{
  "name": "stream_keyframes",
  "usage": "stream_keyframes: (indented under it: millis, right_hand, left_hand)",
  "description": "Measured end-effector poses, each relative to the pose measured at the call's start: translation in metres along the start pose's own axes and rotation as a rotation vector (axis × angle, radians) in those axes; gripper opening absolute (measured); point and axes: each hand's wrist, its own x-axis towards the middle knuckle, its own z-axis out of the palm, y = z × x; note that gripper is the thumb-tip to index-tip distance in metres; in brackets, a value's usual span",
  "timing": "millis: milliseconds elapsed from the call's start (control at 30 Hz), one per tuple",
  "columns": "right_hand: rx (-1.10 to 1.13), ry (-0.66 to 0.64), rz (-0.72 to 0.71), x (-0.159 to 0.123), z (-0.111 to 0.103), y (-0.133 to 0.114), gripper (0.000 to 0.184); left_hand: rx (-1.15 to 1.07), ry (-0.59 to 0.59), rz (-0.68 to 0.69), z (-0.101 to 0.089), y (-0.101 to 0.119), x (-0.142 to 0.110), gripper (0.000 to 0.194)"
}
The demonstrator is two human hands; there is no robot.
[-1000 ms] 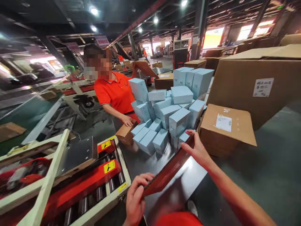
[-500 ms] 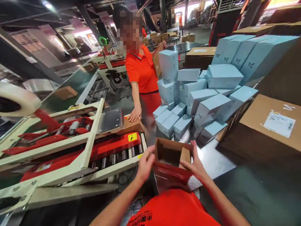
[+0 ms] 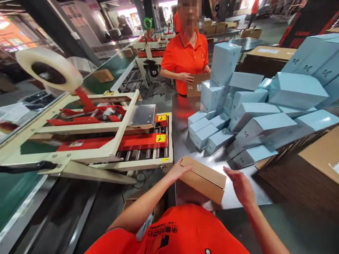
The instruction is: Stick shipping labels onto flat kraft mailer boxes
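In front of me a brown cardboard box (image 3: 202,183) rests on the metal table, its top flaps folded down. My left hand (image 3: 182,169) grips the box's left end, some fingers hidden behind it. Just off the right end is my right hand (image 3: 240,183), its fingers stretched out and holding nothing. Beyond the box, pale blue boxes (image 3: 202,133) are piled on the table.
On the left stands a carton-taping machine with a large tape roll (image 3: 49,70) and metal rollers (image 3: 148,153). A co-worker (image 3: 185,53) in an orange shirt holds another carton (image 3: 194,84) across the table (image 3: 182,148). Large cartons (image 3: 304,173) stand at the right.
The box was open at the top between both hands; now its flaps are down and my right hand is off it. The co-worker's hand has left the carton on the rollers, which is gone from there.
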Motion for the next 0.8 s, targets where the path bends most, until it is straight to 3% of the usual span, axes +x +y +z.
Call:
stream_keyframes:
  millis: [67, 133, 200, 267, 333, 433, 533, 600, 633, 700, 800]
  right_hand:
    - [-0.091, -0.013, 0.153, 0.018, 0.012, 0.013, 0.066]
    - [-0.221, -0.143, 0.271, 0.038, 0.03, 0.02, 0.066]
    - [-0.27, -0.265, 0.298, 0.059, 0.044, 0.012, 0.06]
    - [-0.283, -0.319, 0.256, 0.079, 0.051, -0.014, 0.053]
    - [-0.349, -0.369, 0.097, 0.091, 0.054, -0.049, 0.047]
    - [-0.665, -0.588, -0.309, 0.074, 0.074, -0.091, 0.038]
    - [-0.971, -0.876, -0.598, 0.036, 0.107, -0.102, 0.053]
    - [-0.949, -0.987, -0.658, 0.029, 0.117, -0.1, 0.052]
    - [-0.899, -0.976, -0.663, 0.036, 0.114, -0.1, 0.05]
    - [-0.899, -0.808, -0.628, 0.072, 0.093, -0.1, 0.05]
    - [-1.311, -0.443, -0.426, 0.143, 0.046, -0.1, 0.07]
  left_hand:
    - [0.009, -0.023, 0.018, -0.004, -0.012, -0.013, 0.048]
    - [0.03, 0.001, 0.052, -0.012, -0.032, -0.029, 0.054]
    - [0.016, 0.035, 0.146, -0.025, -0.057, -0.041, 0.069]
    - [0.036, 0.069, 0.294, -0.046, -0.079, -0.046, 0.088]
    - [0.138, 0.101, 0.414, -0.07, -0.095, -0.047, 0.099]
    - [0.198, 0.159, 0.342, -0.102, -0.099, -0.042, 0.082]
    - [-0.085, 0.198, 0.226, -0.116, -0.085, -0.036, 0.074]
    - [-0.174, 0.244, 0.217, -0.116, -0.074, -0.031, 0.073]
    - [-0.145, 0.268, 0.219, -0.115, -0.07, -0.03, 0.072]
    - [-0.025, 0.289, 0.232, -0.111, -0.066, -0.03, 0.072]
    - [0.083, 0.242, 0.254, -0.104, -0.067, -0.035, 0.072]
